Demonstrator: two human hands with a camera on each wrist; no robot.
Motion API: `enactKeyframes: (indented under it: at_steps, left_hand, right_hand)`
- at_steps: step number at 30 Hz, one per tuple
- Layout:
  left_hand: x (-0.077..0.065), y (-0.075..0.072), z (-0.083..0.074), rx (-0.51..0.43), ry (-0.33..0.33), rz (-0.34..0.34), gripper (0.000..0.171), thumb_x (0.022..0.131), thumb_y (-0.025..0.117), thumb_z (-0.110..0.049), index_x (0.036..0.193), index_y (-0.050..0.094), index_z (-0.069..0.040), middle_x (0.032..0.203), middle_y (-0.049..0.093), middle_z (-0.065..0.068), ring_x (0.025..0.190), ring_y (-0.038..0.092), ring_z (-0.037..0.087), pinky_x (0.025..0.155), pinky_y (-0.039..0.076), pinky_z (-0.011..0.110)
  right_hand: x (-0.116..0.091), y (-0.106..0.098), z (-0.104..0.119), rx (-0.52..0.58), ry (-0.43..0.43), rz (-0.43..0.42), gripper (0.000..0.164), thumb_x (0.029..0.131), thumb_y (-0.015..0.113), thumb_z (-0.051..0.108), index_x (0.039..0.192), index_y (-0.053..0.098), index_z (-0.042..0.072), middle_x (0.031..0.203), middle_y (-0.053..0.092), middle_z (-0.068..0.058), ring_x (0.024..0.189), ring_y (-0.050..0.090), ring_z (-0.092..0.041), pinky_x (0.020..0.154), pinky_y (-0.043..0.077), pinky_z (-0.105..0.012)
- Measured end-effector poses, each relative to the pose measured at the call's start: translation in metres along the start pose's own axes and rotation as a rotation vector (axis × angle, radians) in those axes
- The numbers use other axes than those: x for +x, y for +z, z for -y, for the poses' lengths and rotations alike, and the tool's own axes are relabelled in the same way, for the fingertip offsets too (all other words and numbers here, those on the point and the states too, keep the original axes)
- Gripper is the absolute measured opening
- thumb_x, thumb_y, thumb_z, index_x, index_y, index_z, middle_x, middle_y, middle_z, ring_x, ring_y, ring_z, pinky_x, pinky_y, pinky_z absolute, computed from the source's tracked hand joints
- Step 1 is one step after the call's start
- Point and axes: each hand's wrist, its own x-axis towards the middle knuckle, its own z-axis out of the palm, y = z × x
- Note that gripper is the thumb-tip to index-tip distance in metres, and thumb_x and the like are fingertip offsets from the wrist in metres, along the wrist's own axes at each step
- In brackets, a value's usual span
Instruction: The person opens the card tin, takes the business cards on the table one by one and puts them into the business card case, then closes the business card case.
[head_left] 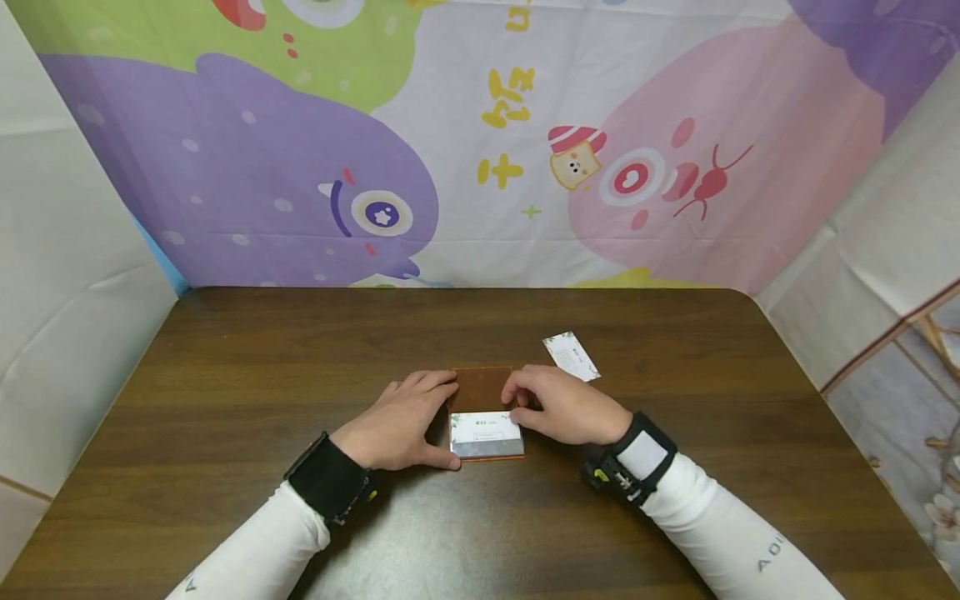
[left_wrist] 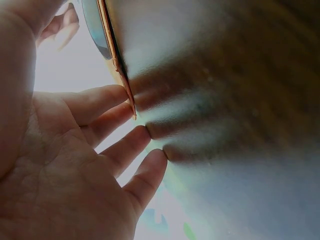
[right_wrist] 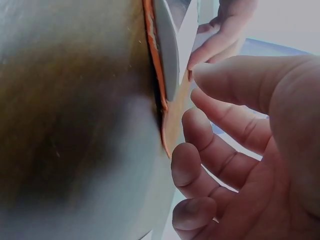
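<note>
A brown card holder (head_left: pixel 482 387) lies unfolded on the table. A white card with green leaf print (head_left: pixel 480 427) sits in the clear pocket on its near half. My left hand (head_left: pixel 401 421) rests along the holder's left edge, its fingertips on the table and edge in the left wrist view and its thumb at the near left corner. My right hand (head_left: pixel 566 404) is at the right side, thumb tip at the card's upper right corner. The right wrist view shows the right fingers (right_wrist: pixel 197 127) loosely bent, with the card's edge (right_wrist: pixel 186 45) beside the thumb.
A second white card (head_left: pixel 572 356) with leaf print lies at an angle beyond my right hand. The brown wooden table (head_left: pixel 225 400) ends at a cartoon-printed cloth (head_left: pixel 495 233) hanging behind it.
</note>
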Motion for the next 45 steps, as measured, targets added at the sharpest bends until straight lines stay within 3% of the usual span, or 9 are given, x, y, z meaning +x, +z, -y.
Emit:
enactKeyframes:
  at_steps: [27, 34, 45]
  left_hand:
    - [-0.001, 0.002, -0.003, -0.006, -0.013, 0.004, 0.104, 0.075, 0.075, -0.065, 0.152, 0.041, -0.003, 0.16, 0.03, 0.008, 0.145, 0.025, 0.029, 0.109, 0.027, 0.055]
    - [-0.002, 0.002, -0.003, -0.012, -0.006, -0.001, 0.104, 0.075, 0.075, -0.064, 0.152, 0.041, -0.002, 0.16, 0.03, 0.008, 0.144, 0.026, 0.03, 0.109, 0.027, 0.056]
    - [-0.003, 0.001, -0.003, -0.015, -0.005, -0.001, 0.104, 0.076, 0.075, -0.064, 0.152, 0.041, -0.002, 0.16, 0.03, 0.008, 0.144, 0.026, 0.03, 0.109, 0.027, 0.056]
  right_hand:
    - [-0.005, -0.03, -0.012, -0.052, 0.105, -0.145, 0.023, 0.089, 0.073, 0.024, 0.106, 0.063, 0.012, 0.088, 0.057, 0.003, 0.083, 0.054, -0.018, 0.072, 0.045, -0.03]
    - [-0.006, -0.031, -0.021, -0.102, 0.181, -0.19, 0.029, 0.088, 0.074, 0.028, 0.107, 0.062, 0.011, 0.091, 0.058, -0.001, 0.077, 0.052, -0.014, 0.068, 0.045, -0.031]
    - [-0.006, -0.032, -0.038, -0.135, 0.348, -0.244, 0.04, 0.086, 0.075, 0.036, 0.111, 0.06, 0.008, 0.096, 0.06, -0.005, 0.077, 0.054, -0.018, 0.064, 0.046, -0.033]
